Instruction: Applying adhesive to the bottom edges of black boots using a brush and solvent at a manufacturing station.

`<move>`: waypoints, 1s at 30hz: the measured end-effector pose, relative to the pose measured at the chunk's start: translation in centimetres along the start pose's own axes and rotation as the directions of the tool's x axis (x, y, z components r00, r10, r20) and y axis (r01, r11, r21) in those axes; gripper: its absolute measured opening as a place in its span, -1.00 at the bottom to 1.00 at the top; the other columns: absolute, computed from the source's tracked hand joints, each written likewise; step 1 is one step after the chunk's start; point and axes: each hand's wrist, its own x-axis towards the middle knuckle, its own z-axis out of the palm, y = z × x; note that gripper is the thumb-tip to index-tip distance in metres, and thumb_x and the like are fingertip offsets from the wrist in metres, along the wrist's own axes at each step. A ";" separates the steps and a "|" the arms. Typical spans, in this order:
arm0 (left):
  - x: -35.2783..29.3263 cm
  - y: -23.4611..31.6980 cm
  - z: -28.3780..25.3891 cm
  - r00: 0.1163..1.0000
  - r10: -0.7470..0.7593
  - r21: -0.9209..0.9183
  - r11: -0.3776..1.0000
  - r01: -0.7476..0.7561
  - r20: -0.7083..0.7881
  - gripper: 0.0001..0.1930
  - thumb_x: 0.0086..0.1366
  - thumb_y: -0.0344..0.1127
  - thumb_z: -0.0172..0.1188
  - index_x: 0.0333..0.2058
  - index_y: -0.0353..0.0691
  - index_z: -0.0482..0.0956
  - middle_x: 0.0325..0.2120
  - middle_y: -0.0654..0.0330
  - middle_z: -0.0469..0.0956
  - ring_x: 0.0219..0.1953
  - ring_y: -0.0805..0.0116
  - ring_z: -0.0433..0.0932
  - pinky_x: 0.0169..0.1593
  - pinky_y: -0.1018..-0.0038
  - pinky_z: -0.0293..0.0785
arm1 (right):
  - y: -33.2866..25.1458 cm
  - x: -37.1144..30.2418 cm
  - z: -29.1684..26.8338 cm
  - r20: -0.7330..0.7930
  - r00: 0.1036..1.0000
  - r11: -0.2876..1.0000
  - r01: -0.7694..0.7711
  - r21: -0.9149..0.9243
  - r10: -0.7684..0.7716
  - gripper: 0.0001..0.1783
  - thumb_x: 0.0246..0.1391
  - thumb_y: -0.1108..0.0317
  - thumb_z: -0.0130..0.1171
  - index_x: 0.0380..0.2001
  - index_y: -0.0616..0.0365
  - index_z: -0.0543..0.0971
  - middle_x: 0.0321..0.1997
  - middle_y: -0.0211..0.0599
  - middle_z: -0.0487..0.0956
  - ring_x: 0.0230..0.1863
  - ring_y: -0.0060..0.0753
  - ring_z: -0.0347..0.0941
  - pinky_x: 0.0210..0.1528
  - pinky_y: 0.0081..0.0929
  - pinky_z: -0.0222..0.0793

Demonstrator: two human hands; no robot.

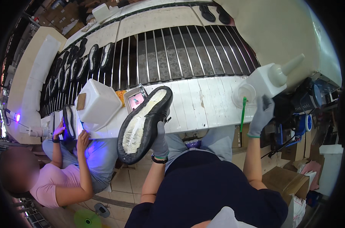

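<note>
My left hand, in a grey glove, grips a black shoe from its right side. The shoe is tilted, its underside turned up, showing a whitish, rough-looking strip down the middle. My gloved right hand is raised at the bench's right end with nothing visible in it, its fingers partly stretched. Left of that hand, a green-handled brush leans out of a clear plastic cup, apart from my fingers. Just beyond stands a white squeeze bottle with a long nozzle.
A metal roller conveyor runs behind the white bench, with several black shoes at left. Beside my shoe are a white container and a small tray. A co-worker in pink sits at left, handling another shoe.
</note>
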 end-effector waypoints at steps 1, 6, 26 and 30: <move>-0.7 -1.1 -0.3 1.000 0.012 0.015 1.000 -0.012 0.026 -0.53 0.13 -0.38 0.33 0.02 -0.35 0.44 -0.01 0.10 0.47 -0.03 0.30 0.44 0.14 0.34 0.33 | 2.8 -1.1 -0.9 0.024 0.998 0.998 0.063 -0.004 -0.063 -0.65 0.10 0.45 0.20 -0.05 0.35 0.47 -0.13 -0.26 0.52 -0.11 -0.45 0.43 -0.01 -0.54 0.35; -3.8 -5.7 -1.6 0.825 0.268 0.477 0.710 -0.518 0.498 -0.47 0.25 -0.28 0.26 0.16 -0.30 0.36 0.09 0.10 0.42 0.11 0.25 0.38 0.23 0.36 0.23 | 11.1 -3.4 -2.1 0.179 0.975 0.980 -0.097 -0.176 0.129 -0.66 0.07 0.41 0.23 -0.07 0.24 0.50 -0.18 -0.30 0.54 -0.18 -0.52 0.40 -0.10 -0.59 0.33; -5.6 -5.8 1.2 0.874 0.005 0.580 0.747 -0.326 0.485 -0.43 0.25 -0.24 0.24 0.22 -0.17 0.31 0.14 0.10 0.40 0.19 0.18 0.34 0.27 0.33 0.18 | 6.9 -1.2 -4.5 0.543 0.808 0.916 -0.367 0.160 0.229 -0.80 0.25 0.39 0.01 -0.15 0.28 0.51 -0.30 -0.44 0.47 -0.30 -0.63 0.33 -0.20 -0.65 0.28; -6.1 -6.3 0.5 0.870 0.065 0.571 0.730 -0.375 0.488 -0.48 0.25 -0.19 0.24 0.14 -0.24 0.39 0.06 0.04 0.46 0.12 0.16 0.40 0.22 0.32 0.26 | 6.0 0.4 -4.8 0.534 0.815 0.958 -0.285 0.034 0.223 -0.76 0.21 0.38 0.06 -0.10 0.25 0.56 -0.38 -0.51 0.45 -0.36 -0.70 0.31 -0.32 -0.68 0.26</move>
